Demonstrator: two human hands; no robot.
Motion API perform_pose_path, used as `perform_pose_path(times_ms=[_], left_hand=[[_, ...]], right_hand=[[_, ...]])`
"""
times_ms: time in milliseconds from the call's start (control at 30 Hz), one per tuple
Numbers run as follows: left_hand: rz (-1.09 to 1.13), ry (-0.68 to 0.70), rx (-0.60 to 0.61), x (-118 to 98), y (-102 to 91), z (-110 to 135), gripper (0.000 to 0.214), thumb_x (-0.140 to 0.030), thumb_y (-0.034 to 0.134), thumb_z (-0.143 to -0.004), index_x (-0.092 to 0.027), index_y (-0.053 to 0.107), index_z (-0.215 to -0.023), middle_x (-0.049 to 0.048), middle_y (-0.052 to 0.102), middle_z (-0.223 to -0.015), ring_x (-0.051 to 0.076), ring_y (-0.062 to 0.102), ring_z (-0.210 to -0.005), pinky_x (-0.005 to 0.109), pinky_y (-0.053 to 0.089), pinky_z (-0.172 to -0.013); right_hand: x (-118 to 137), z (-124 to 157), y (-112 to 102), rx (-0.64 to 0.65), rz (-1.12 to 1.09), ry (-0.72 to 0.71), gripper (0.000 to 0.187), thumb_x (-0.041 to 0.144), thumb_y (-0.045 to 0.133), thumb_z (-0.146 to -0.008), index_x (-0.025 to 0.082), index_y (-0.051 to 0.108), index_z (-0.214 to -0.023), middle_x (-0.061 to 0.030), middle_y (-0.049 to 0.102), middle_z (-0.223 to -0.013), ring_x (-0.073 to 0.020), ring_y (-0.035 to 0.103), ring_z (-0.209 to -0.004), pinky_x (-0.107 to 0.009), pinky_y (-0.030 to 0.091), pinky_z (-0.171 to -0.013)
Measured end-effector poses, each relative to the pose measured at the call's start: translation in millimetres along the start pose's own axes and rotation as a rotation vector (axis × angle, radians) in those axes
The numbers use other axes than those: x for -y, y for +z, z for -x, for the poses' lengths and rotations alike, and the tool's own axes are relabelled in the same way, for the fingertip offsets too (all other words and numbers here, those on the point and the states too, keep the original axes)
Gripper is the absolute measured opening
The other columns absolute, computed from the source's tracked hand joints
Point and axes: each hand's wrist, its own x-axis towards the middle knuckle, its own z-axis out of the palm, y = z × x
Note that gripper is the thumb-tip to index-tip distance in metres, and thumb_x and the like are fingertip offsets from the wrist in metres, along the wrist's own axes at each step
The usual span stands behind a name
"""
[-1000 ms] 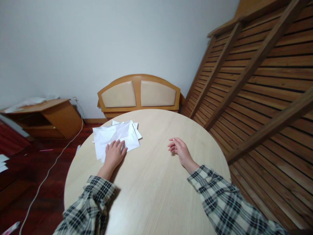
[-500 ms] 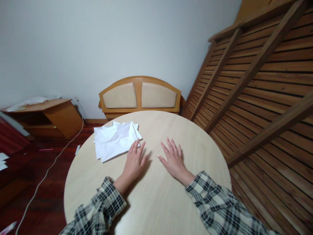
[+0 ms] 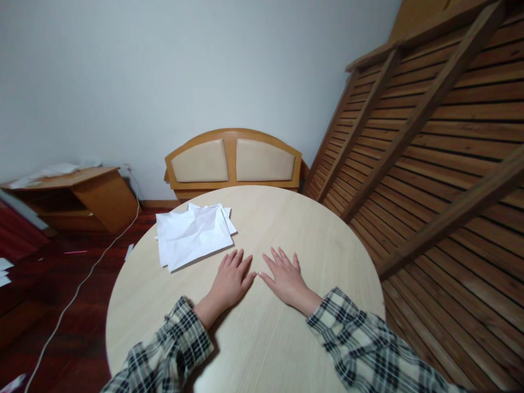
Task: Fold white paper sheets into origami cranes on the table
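The left hand [image 3: 230,277] has slid off the stack of white papers [image 3: 192,234] and now lies flat beside the right hand [image 3: 284,275] mid-surface [image 3: 295,218]. Fingers are spread and hold nothing, thumbs almost touching. The papers stay by the far-left edge, with open wood running to the right edge.

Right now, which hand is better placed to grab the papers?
Left, probably. The left hand lies flat on the table near the papers; the right hand lies farther off, with the left hand between it and them.
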Motion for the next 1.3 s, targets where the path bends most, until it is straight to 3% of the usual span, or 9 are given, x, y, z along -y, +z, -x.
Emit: perform_pose_path(times_ms=[1300], left_hand=[[0.037, -0.001, 0.013, 0.8, -1.4, -0.6, 0.051, -0.048, 0.042, -0.098, -0.017, 0.055, -0.136, 0.0173, 0.049, -0.147, 0.034, 0.04, -0.138, 0.055, 0.033, -0.112]], right_hand=[[-0.8, -0.6, 1.9, -0.01, -0.015, -0.003, 0.063, 0.06, 0.033, -0.097, 0.026, 0.039, -0.15, -0.0111, 0.026, -0.161, -0.0317, 0.018, -0.149, -0.065, 0.0, -0.115]])
